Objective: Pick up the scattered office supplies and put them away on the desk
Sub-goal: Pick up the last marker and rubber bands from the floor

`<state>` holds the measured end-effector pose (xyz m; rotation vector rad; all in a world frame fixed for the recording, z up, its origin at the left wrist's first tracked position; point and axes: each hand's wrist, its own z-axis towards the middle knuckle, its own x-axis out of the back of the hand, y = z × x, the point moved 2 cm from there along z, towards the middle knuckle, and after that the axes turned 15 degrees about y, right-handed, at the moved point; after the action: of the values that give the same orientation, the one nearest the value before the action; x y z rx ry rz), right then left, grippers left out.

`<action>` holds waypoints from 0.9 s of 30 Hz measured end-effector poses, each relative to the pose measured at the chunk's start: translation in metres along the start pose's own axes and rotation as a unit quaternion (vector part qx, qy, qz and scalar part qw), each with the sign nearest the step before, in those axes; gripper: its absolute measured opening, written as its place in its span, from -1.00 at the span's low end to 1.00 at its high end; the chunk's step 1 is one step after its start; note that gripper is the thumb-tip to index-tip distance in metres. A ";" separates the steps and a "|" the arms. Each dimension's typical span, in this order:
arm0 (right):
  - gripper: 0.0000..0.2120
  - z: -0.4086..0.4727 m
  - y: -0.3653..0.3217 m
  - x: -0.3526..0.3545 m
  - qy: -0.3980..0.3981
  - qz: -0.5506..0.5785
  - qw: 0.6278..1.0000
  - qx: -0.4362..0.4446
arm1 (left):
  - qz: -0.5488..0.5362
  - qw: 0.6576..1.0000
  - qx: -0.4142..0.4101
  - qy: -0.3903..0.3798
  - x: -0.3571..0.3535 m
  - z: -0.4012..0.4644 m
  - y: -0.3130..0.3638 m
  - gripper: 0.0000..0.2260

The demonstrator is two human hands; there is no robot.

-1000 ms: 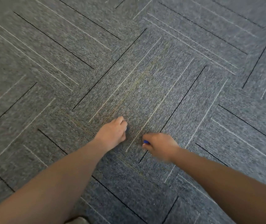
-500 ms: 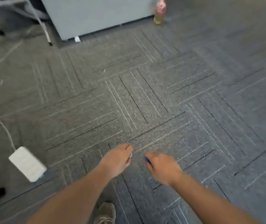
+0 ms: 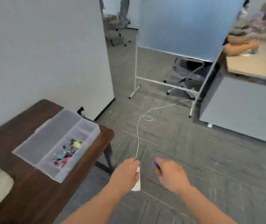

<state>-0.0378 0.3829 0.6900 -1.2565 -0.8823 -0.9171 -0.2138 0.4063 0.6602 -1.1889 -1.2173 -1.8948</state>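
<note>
My right hand [image 3: 172, 175] pinches a small blue item [image 3: 156, 164] that sticks out past my fingertips. To its left, my left hand [image 3: 125, 173] is curled; whatever small item it holds is hidden by the fingers. Both hands hover over the grey carpet, just right of a dark wooden desk [image 3: 32, 191]. On the desk stands a clear plastic organiser box [image 3: 89, 129] with its lid [image 3: 48, 135] laid open to the left. One compartment holds several coloured binder clips [image 3: 67, 152].
A white power adapter [image 3: 136, 185] lies on the floor behind my left hand, its cable [image 3: 138, 135] running away towards a whiteboard stand [image 3: 161, 81] and an office chair [image 3: 187, 73]. A grey partition [image 3: 242, 110] stands at the right. Another person's arm [image 3: 240, 47] rests on a far desk.
The view has risen from the carpet up to the desk and room. Both hands have lifted off the floor, still curled, the right one keeping the blue item.
</note>
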 end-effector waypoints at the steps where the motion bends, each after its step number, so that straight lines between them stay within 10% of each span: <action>1: -0.87 0.024 -0.033 0.002 0.002 0.002 1.000 0.030 | 0.009 0.999 0.025 0.026 0.029 -0.002 -0.023 -0.74; 15: -0.85 0.130 -0.436 -0.072 -0.114 0.116 0.864 0.476 | 0.156 0.836 0.479 0.219 0.260 -0.160 -0.232 -0.69; 21: -0.86 0.102 -0.507 -0.130 -0.173 0.099 0.822 0.534 | 0.121 0.747 0.608 0.240 0.272 -0.207 -0.274 -0.69; 27: -0.84 0.107 -0.531 -0.180 -0.200 0.024 0.827 0.524 | 0.123 0.732 0.632 0.224 0.264 -0.217 -0.315 -0.71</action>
<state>-0.6015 0.4605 0.7362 -0.4705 -1.4047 -0.0089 -0.6664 0.3355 0.7361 -0.0851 -1.4858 -0.6625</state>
